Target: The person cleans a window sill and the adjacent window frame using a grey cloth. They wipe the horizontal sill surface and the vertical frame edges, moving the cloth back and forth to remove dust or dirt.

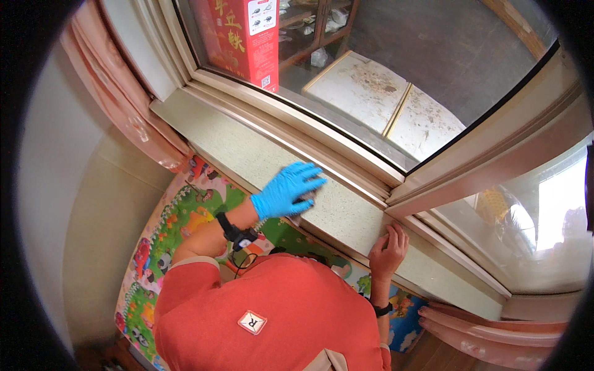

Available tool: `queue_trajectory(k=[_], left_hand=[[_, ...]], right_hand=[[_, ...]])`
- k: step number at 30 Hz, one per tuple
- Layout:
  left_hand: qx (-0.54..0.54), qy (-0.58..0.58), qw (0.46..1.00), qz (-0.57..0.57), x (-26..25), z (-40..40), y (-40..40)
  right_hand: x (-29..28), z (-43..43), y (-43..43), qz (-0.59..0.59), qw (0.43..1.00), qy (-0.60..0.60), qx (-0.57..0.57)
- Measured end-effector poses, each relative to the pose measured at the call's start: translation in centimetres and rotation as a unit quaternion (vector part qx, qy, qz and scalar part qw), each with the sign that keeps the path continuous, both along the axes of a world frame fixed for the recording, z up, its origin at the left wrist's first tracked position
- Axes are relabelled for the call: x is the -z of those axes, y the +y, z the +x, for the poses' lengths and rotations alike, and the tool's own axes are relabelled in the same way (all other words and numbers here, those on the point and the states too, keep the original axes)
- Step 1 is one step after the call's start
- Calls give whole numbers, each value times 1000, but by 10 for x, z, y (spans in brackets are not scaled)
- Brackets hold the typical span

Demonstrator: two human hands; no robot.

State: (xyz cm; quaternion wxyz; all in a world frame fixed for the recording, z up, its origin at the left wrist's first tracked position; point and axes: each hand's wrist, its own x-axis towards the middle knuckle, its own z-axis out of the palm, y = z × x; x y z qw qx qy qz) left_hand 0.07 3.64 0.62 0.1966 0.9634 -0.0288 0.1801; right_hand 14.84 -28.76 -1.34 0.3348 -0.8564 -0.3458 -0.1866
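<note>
My left hand (290,191), in a blue disposable glove, lies palm down on the pale speckled windowsill (232,141). A dark greyish cloth (308,198) is bunched beneath its palm and fingers, mostly hidden, with a part hanging at the sill's front edge. My right hand (390,250) is bare and rests on the same sill further right, close to the window frame, with bent fingers and nothing visible in them. A black strap with a small device is on my left wrist, and a black band circles the right one.
Sliding window frames (297,125) run behind the sill. Pink curtains hang at the left (111,88) and lower right (492,329). Beyond the glass are a red printed box (262,46) and stained white panels (357,88). A colourful cartoon play mat (185,218) lies below the sill.
</note>
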Motion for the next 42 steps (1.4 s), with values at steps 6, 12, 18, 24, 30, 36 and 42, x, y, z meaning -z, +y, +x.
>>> queue_trajectory(k=[6,12,18,24,30,36,42], left_hand=[[-173,-56,983,35,5,-43,106],[-371,-70,924,57,22,-105,229],[-490,-36,864,109,44,-146,323],[-517,-11,848,118,41,-138,347],[-523,7,845,113,38,-134,336],[-473,-26,876,87,27,-117,288],[-391,-78,912,99,26,-88,221]], right_hand=[[-4,-3,0,-5,1000,-8,-1],[-3,-2,2,-14,1000,-3,6],[-6,-1,4,-2,1000,-1,-1],[-10,-4,5,-7,1000,-10,9],[-6,-3,5,-14,1000,-2,10],[-7,-4,6,-18,1000,-11,14],[-3,-2,4,-16,1000,-5,8]])
